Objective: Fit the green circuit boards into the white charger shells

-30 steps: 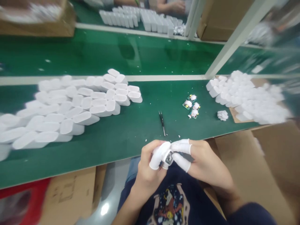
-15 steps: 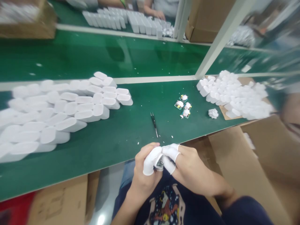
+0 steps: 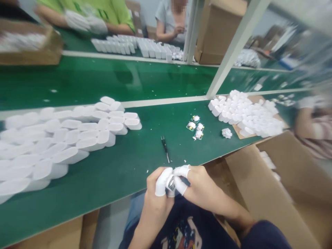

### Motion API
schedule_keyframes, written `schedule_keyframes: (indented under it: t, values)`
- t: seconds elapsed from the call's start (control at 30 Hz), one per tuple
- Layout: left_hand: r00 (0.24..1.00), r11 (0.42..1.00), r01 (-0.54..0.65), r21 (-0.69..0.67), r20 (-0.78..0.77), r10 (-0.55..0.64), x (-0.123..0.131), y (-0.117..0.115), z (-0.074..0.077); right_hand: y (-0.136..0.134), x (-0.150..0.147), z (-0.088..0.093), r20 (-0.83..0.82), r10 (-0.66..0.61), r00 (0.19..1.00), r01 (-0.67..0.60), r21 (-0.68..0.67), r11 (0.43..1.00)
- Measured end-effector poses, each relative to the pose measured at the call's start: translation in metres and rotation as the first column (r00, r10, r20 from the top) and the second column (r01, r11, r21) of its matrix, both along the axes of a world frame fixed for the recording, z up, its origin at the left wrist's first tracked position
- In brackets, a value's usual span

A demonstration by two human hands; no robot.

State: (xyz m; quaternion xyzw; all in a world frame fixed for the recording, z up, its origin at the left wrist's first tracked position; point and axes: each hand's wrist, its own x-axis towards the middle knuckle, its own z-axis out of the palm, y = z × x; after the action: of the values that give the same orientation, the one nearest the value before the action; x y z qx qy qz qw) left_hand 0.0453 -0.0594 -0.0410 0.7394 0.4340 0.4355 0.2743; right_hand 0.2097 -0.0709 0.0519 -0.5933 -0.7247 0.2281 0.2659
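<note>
Hands curl in tight, with the left hand and right hand pinching a small white-wrapped part through white finger cots, probably to keep it clean, though it's hard to see. White plastic cases sit at 10 o'clock, tweezers at 12, circuit boards at 1.

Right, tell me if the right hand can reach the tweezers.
Likely yes: only white crumbs lie between the right hand and the tweezers on the green mat, though it is pinching a small part.
</note>
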Motion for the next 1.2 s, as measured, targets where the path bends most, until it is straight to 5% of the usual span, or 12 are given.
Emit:
schedule_keyframes:
  t: [0.2, 0.43, 0.57, 0.67, 0.77, 1.0, 1.2]
  values:
    - [0.997, 0.995, 0.077, 0.060, -0.031, -0.075, -0.006, 0.006, -0.010, -0.001, 0.004, -0.008, 0.052, -0.006, 0.999, 0.005, 0.022, 1.000]
    - [0.998, 0.997, -0.065, -0.033, 0.018, 0.065, 0.010, -0.004, -0.008, -0.001, 0.009, -0.004, -0.123, -0.013, 0.992, 0.004, -0.073, 0.997]
    - [1.000, 0.999, -0.023, -0.035, 0.009, 0.024, 0.007, 0.007, -0.018, 0.004, 0.010, -0.009, -0.201, -0.052, 0.978, 0.031, -0.105, 0.994]
    - [0.994, 0.989, 0.034, -0.146, 0.111, -0.018, 0.002, 0.022, -0.019, 0.010, 0.014, -0.015, -0.425, -0.004, 0.905, -0.046, -0.106, 0.993]
    - [0.952, 0.961, 0.050, -0.271, 0.303, 0.036, 0.006, 0.030, -0.008, 0.012, 0.016, -0.020, -0.502, -0.071, 0.862, 0.035, -0.081, 0.996]
    - [0.910, 0.990, 0.022, -0.143, 0.413, 0.039, 0.011, 0.031, 0.010, 0.016, -0.001, -0.012, -0.358, 0.033, 0.933, 0.030, 0.170, 0.985]
    - [0.946, 0.996, 0.026, 0.082, 0.321, -0.051, 0.003, 0.031, 0.006, 0.026, -0.018, -0.003, -0.269, -0.011, 0.963, 0.038, 0.097, 0.995]
